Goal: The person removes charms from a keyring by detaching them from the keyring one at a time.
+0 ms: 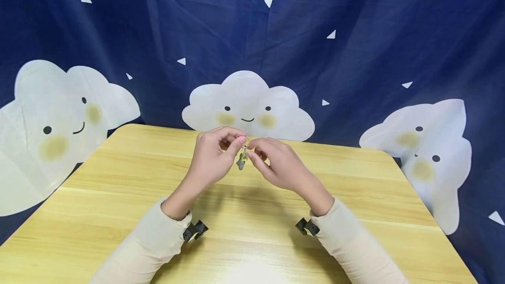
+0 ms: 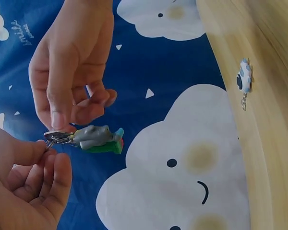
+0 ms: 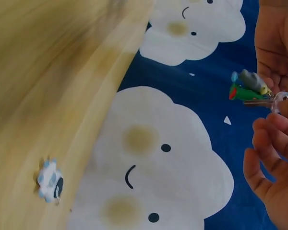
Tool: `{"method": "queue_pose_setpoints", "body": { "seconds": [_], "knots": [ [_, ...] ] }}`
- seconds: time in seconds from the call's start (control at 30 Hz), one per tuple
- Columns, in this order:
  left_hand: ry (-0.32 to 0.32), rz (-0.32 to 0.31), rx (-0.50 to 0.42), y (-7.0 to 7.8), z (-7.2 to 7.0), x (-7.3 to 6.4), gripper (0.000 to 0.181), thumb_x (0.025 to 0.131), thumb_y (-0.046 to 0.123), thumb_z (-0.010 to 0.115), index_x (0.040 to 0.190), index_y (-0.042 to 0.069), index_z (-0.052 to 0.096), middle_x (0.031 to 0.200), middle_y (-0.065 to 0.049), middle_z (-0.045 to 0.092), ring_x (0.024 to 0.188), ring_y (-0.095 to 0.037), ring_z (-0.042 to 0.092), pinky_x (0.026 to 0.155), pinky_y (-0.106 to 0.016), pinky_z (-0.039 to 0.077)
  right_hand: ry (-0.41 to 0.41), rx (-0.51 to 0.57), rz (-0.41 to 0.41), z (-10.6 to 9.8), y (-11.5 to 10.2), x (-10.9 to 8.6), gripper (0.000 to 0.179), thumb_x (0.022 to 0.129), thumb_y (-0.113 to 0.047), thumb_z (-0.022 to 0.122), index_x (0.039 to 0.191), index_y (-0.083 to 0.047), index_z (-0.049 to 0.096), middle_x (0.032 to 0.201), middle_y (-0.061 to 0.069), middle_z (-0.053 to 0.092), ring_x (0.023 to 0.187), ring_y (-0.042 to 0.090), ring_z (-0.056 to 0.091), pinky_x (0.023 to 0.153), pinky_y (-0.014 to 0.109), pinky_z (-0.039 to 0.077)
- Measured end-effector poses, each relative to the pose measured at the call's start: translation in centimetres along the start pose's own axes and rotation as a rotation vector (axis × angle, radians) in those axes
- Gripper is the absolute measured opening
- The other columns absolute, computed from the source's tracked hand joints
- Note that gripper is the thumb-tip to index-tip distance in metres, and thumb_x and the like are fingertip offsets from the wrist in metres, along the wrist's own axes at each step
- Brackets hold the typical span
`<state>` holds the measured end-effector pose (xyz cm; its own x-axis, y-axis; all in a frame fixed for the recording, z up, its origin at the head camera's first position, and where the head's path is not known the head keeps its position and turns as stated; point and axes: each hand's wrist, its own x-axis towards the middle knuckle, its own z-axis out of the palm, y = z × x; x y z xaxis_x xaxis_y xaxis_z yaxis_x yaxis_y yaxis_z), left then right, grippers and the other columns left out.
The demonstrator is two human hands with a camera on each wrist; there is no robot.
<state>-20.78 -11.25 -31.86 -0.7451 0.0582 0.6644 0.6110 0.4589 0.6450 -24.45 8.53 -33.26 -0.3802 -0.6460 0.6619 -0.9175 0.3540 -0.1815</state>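
My left hand (image 1: 213, 154) pinches a metal key ring (image 2: 49, 143) between thumb and fingertips, above the far part of the table. From the ring hangs a figurine charm (image 1: 240, 163), grey and green with a light-blue tip, on a short chain (image 2: 65, 138). A key (image 3: 259, 102) with a pale, clear-looking head is beside the charm. My right hand (image 1: 282, 163) faces the left one, its thumb and forefinger pinching at the key's head. The fingers partly hide the ring in the head view.
A white and light-blue figurine keychain (image 2: 245, 75) lies near the edge of the wooden table (image 1: 118, 214); the hands hide it in the head view. Behind the table hangs a dark-blue curtain (image 1: 221, 21) with smiling clouds. Small black cameras (image 1: 195, 230) sit at both cuffs.
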Motion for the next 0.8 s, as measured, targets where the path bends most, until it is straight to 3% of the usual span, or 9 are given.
{"method": "queue_pose_setpoints", "body": {
  "seconds": [0.27,0.53,0.67,0.8],
  "knots": [
    [-0.015,-0.022,-0.025,0.3,0.2,0.0,0.005,0.095,0.009,0.074,0.096,0.006,0.078,0.075,0.001,0.071,0.066,-0.009,0.063,0.063,-0.026,0.055,0.129,0.169,0.077,0.7,0.1,-0.3,0.005,0.100,-0.002,0.062,0.103,-0.004,0.065,0.076,-0.002,0.058,0.068,0.009,0.054,0.061,0.027,0.049],
    [-0.102,-0.040,-0.092,0.5,0.0,0.1,0.012,0.100,0.011,0.068,0.103,0.004,0.077,0.080,0.000,0.073,0.067,-0.018,0.067,0.063,-0.029,0.056,0.149,0.488,0.283,0.4,-0.5,-0.4,0.014,0.103,-0.002,0.057,0.092,-0.003,0.066,0.072,0.001,0.056,0.059,0.014,0.047,0.054,0.026,0.041],
    [-0.143,0.026,-0.070,0.2,-0.5,0.2,0.015,0.101,0.010,0.065,0.108,0.005,0.077,0.087,-0.001,0.075,0.071,-0.017,0.068,0.064,-0.027,0.055,0.122,0.620,0.355,-0.1,-0.7,-0.4,0.017,0.104,-0.003,0.053,0.091,0.000,0.063,0.070,0.005,0.051,0.059,0.017,0.045,0.054,0.027,0.039],
    [-0.153,0.197,-0.013,-0.2,-0.9,0.4,0.015,0.097,0.003,0.069,0.108,0.007,0.078,0.098,-0.001,0.076,0.081,-0.013,0.070,0.071,-0.027,0.057,0.106,0.688,0.420,-0.5,-0.7,-0.5,0.018,0.103,-0.003,0.049,0.092,0.001,0.062,0.070,0.007,0.052,0.063,0.018,0.048,0.059,0.028,0.043]
  ]
}}
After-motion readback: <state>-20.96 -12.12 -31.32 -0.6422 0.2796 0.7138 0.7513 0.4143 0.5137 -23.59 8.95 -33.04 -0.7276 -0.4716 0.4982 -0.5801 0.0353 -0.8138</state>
